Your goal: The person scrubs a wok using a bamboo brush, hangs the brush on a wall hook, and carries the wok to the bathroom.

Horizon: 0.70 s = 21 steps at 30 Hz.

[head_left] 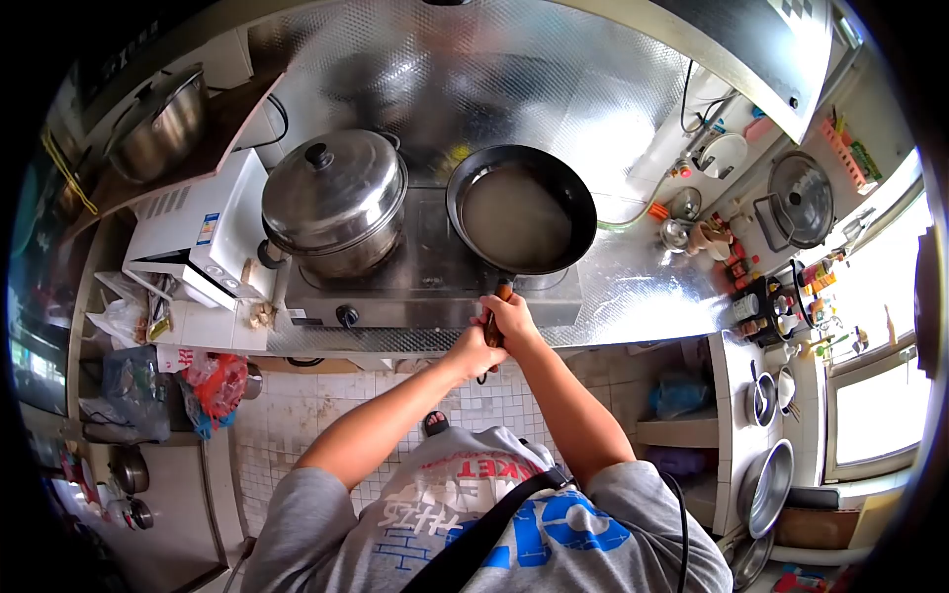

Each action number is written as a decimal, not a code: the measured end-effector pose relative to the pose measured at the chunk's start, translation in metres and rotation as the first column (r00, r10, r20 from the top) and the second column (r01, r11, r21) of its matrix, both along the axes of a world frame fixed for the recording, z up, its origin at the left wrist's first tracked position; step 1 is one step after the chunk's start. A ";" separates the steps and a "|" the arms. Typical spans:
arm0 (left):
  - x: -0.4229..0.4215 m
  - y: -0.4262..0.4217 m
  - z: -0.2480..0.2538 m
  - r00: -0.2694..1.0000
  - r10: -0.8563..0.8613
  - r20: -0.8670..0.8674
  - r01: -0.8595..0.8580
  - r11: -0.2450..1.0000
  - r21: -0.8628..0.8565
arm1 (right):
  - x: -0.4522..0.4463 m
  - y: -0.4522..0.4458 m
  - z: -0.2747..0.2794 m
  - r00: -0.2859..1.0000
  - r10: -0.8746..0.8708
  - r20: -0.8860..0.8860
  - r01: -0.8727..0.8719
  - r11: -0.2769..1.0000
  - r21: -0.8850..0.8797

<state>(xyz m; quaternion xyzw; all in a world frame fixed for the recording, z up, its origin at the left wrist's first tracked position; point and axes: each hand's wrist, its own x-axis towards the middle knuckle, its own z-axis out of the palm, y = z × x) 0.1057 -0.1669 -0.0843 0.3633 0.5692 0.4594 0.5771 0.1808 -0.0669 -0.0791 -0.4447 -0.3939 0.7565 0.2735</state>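
Note:
A dark frying pan [578, 193] with cloudy liquid in it sits over the right side of the gas stove [415, 301]. Both hands are wrapped around its brown handle, which points toward me. My left hand [473, 353] grips the lower end, and my right hand [511, 318] is closed higher up, nearer the pan. Whether the pan rests on the burner or is slightly raised, I cannot tell. To its left stands a large lidded steel pot [336, 212] on the stove's other side.
A white microwave [213, 232] stands left of the stove, with a steel pot [158, 128] on the shelf above. Bottles and jars [746, 272] line the right corner. A pot lid [801, 203] hangs on the right wall. Plastic bags [213, 385] hang below the counter at left.

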 end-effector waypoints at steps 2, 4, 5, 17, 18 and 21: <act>0.021 -0.004 0.008 0.997 0.006 -0.077 -0.005 1.000 0.017 | 0.019 -0.004 0.009 0.999 0.043 -0.012 -0.043 0.999 0.001; 0.040 -0.009 0.014 0.981 -0.034 -0.189 0.044 0.998 0.047 | 0.041 -0.007 0.020 0.995 0.103 -0.016 -0.102 0.994 0.024; 0.050 -0.013 0.015 0.968 -0.051 -0.244 0.067 0.996 0.058 | 0.052 -0.009 0.025 0.994 0.112 -0.011 -0.111 0.993 0.041; 0.079 -0.143 0.026 0.998 -0.017 0.057 0.024 0.993 -0.119 | 0.188 -0.066 0.060 0.858 0.474 0.199 -0.504 0.850 0.150; 0.081 -0.159 0.027 0.998 0.046 0.047 -0.040 0.991 -0.127 | 0.193 -0.075 0.061 0.843 0.505 0.188 -0.531 0.837 0.131; 0.087 -0.205 0.041 0.978 0.207 0.010 -0.203 0.969 -0.138 | 0.199 -0.104 0.062 0.776 0.604 0.181 -0.625 0.774 0.099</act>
